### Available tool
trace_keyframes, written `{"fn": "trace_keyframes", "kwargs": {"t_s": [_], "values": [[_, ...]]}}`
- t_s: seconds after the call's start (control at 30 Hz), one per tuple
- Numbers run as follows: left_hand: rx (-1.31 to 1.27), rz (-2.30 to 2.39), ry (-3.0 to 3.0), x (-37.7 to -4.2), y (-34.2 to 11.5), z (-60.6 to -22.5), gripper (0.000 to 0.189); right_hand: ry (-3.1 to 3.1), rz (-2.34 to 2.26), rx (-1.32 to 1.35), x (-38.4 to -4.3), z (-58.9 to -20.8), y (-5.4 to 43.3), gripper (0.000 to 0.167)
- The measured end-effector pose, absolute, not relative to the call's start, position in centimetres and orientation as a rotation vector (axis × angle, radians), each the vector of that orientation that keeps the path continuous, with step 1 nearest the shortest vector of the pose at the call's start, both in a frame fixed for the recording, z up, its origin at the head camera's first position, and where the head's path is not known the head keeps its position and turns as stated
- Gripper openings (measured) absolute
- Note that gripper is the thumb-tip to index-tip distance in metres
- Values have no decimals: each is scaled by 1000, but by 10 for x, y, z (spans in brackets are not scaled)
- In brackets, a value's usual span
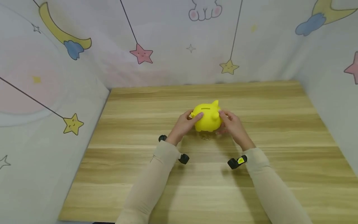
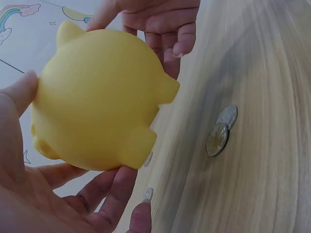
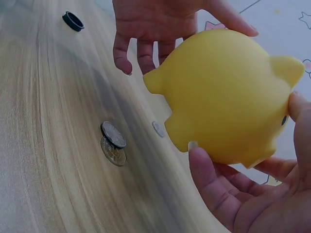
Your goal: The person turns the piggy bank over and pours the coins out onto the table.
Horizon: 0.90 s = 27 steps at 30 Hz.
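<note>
A yellow piggy bank (image 1: 207, 118) is held between both hands above the wooden table, its coin slot facing up in the head view. My left hand (image 1: 184, 124) grips its tail end, with the thumb on the side and the fingers curled underneath in the left wrist view. My right hand (image 1: 233, 126) grips the face end, thumb near the ear and fingers below. Under the piggy bank lie several coins (image 2: 217, 139), two of them overlapping. Another coin (image 3: 158, 129) shows close to the piggy bank's feet in the right wrist view.
A small black round cap (image 3: 73, 21) lies on the table (image 1: 134, 118) in the right wrist view. Pale cartoon-printed walls (image 1: 167, 31) with stars and moons enclose the table's back and sides.
</note>
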<state>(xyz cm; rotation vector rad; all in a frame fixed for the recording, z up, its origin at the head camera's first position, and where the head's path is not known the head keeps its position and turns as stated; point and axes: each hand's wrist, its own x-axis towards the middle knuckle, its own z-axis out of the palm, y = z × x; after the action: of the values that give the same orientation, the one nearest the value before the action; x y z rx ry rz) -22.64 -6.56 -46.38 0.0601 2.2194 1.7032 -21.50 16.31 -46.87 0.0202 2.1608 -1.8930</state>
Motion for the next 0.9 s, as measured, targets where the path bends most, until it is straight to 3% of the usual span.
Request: {"fn": "trace_keyframes", "kwargs": {"t_s": [0.3, 0.5, 0.7, 0.9], "values": [[77, 1688, 2172, -219, -69, -464, 71, 2195, -1745, 86, -211, -467, 162, 89], [-23, 1596, 2198, -219, -69, -460, 85, 2211, -1605, 184, -214, -463, 161, 96], [-160, 1411, 2284, -217, -66, -459, 94, 2191, -1458, 226, -214, -460, 160, 93], [-125, 1367, 2293, -217, -63, -459, 92, 2205, -1425, 238, -213, -457, 164, 89]]}}
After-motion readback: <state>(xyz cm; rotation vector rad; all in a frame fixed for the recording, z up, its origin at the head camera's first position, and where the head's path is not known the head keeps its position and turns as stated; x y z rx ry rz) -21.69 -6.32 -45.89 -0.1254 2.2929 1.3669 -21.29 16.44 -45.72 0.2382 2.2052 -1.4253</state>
